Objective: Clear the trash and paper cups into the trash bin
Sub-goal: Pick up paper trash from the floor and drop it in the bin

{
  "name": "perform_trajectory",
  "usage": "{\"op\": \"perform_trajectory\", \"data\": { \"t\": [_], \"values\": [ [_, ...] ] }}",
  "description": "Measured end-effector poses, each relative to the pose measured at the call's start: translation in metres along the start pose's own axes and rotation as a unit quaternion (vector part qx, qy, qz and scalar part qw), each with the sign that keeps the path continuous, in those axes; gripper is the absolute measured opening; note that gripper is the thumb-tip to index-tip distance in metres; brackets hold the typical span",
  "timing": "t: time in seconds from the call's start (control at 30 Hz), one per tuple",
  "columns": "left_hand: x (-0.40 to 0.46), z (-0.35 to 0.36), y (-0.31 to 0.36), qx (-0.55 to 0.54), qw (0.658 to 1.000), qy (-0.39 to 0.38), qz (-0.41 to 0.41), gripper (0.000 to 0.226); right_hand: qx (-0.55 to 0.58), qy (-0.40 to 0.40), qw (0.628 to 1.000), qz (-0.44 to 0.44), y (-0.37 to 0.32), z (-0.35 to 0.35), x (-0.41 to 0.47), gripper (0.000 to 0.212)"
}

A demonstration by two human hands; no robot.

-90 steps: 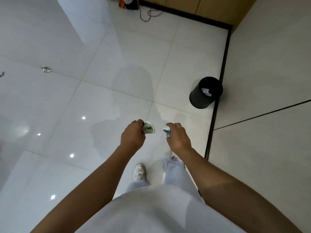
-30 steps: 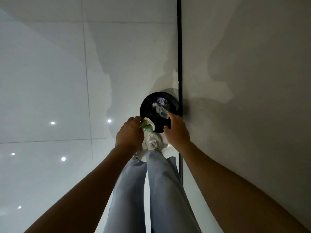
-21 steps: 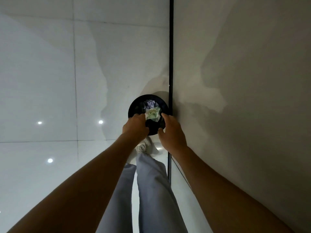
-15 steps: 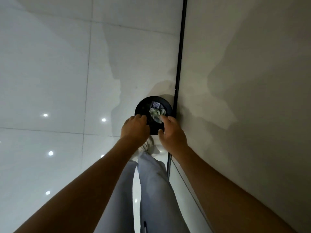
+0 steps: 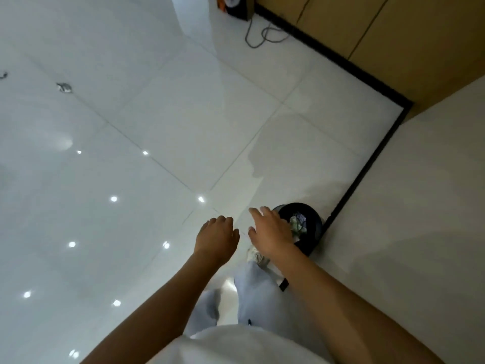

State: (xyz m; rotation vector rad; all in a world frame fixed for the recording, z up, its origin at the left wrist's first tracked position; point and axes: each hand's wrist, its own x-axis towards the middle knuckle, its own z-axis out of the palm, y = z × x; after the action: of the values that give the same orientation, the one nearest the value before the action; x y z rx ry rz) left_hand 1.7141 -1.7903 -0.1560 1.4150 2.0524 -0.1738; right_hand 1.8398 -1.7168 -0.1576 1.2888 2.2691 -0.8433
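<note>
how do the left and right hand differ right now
The left hand has its fingers loosely curled; the right hand has them spread straighter. The left hangs over bare floor, the right overlaps the black trash bin edge. Both hold nothing.
</note>
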Motion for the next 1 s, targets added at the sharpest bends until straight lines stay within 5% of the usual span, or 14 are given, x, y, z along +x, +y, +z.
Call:
{"op": "perform_trajectory", "data": {
  "t": [0.23, 0.5, 0.77, 1.0],
  "values": [
    [-0.095, -0.010, -0.119, -0.090, 0.984, 0.072, -0.137, 0.037, -0.119, -0.031, 0.985, -0.118, -0.143, 0.019, -0.010, 0.047],
    [-0.247, 0.022, -0.267, -0.179, 0.932, 0.124, -0.288, 0.038, -0.209, -0.079, 0.940, -0.257, -0.323, 0.118, -0.066, 0.049],
    [-0.383, 0.084, -0.366, -0.265, 0.847, 0.159, -0.433, 0.039, -0.302, -0.132, 0.863, -0.383, -0.457, 0.216, -0.135, 0.047],
    [-0.467, 0.135, -0.413, -0.348, 0.742, 0.185, -0.542, 0.039, -0.386, -0.175, 0.760, -0.493, -0.554, 0.285, -0.180, 0.047]
  ]
}}
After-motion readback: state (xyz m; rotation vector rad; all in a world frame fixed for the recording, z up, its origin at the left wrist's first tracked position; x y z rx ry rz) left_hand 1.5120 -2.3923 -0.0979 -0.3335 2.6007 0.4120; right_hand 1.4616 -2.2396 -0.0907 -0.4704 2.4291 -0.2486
